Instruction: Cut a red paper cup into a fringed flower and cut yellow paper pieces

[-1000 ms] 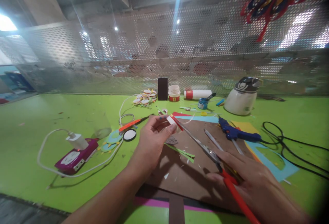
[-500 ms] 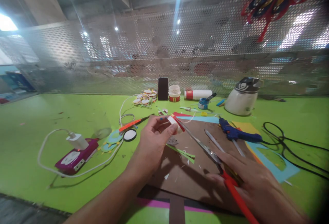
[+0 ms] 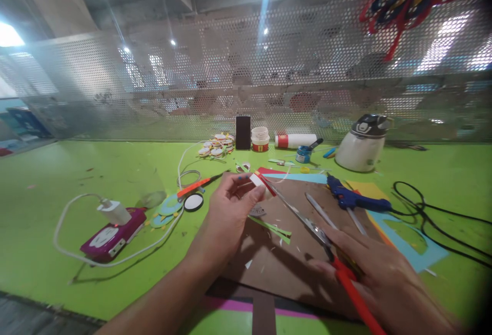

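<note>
Between the thumb and fingers of my left hand (image 3: 234, 207) is a small white and red paper cup piece (image 3: 261, 182), tilted above the brown board (image 3: 269, 268). My right hand (image 3: 369, 268) grips a pair of scissors (image 3: 307, 219) with red handles. The blades point up and left, and their tips meet the red edge of the cup piece; whether they are parted there is hard to see. Below my hands lie green paper strips (image 3: 274, 230), white scraps and a grey protractor-like piece (image 3: 257, 211). A silver pen-shaped tool (image 3: 320, 209) rests beside the scissors.
A blue glue gun (image 3: 355, 199) with black cord lies right, over coloured paper (image 3: 421, 245). At left are a purple power strip (image 3: 113, 235), an orange cutter (image 3: 198, 186) and a round white lid (image 3: 193, 202). Behind stand a phone (image 3: 243, 132), paper cups (image 3: 260, 140), a paint jar (image 3: 303, 154) and a kettle (image 3: 361, 145).
Both hands, the cup piece and the scissors keep nearly the same pose. The whole view has shifted very slightly.
</note>
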The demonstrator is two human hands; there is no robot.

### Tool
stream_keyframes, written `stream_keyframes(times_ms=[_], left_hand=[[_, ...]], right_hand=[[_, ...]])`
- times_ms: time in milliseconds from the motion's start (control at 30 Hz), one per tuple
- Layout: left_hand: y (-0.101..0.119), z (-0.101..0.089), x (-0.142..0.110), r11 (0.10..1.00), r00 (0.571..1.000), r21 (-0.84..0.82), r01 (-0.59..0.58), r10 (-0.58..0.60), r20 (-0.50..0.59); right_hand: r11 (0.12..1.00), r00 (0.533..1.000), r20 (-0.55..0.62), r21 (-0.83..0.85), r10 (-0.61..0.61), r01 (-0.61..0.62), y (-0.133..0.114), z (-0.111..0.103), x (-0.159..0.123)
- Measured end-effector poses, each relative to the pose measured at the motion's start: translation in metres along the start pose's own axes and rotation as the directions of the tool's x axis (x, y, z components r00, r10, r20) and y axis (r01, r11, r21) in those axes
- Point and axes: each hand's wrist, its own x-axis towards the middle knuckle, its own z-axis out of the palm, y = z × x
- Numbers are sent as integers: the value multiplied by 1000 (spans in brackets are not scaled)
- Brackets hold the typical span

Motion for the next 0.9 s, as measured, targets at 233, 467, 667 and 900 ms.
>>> stream_keyframes(times_ms=[233, 467, 667, 900], left_hand=[[3, 1, 2, 997, 1000, -72, 27, -28, -8], [4, 1, 7, 969, 994, -229, 90, -100, -33], [6, 2, 6, 971, 994, -214, 103, -110, -20], [7, 4, 5, 975, 993, -191, 110, -115, -20]], right_hand=[[997, 997, -65, -68, -48, 44, -2, -4, 4], [997, 998, -61, -66, -36, 32, 2, -1, 2], [997, 997, -65, -76, -30, 25, 0, -4, 6], [1000, 992, -123, 14, -14, 15, -4, -7, 11]])
